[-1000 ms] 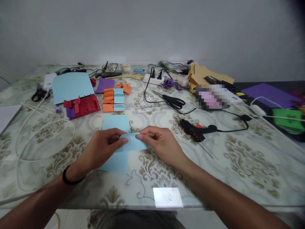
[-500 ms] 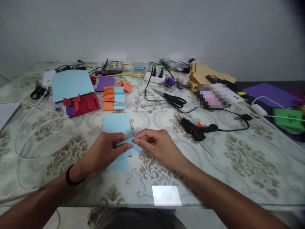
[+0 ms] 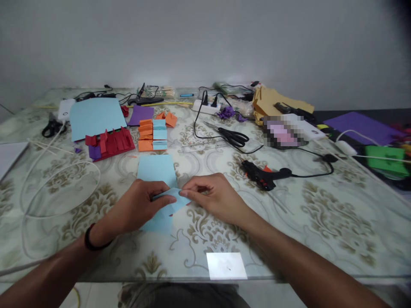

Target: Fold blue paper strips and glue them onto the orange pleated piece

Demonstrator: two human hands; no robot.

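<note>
Between thumb and fingers, my left hand (image 3: 144, 201) grips the left end of a small light blue piece of paper (image 3: 171, 201). My right hand (image 3: 208, 192) pinches the right end of the same piece. The paper is held just above a larger light blue sheet (image 3: 156, 167) that lies flat on the patterned tablecloth; its middle is partly covered by my hands. Behind that sheet sit folded orange paper strips (image 3: 145, 136) and folded blue paper strips (image 3: 159, 134). A folded red paper piece (image 3: 112, 143) rests to their left.
Black-handled scissors (image 3: 229, 134) and a black glue gun (image 3: 265, 173) with its cable lie to the right. A white power strip (image 3: 206, 107) stands behind. Looped white cable (image 3: 61, 209) crosses the left side. Brown paper (image 3: 279, 100) and purple sheets (image 3: 359, 127) sit at the right.
The small blue paper has tilted between my fingers, showing more of its flat face. Both hands keep their pinch and have barely moved; the whole view has shifted slightly.
</note>
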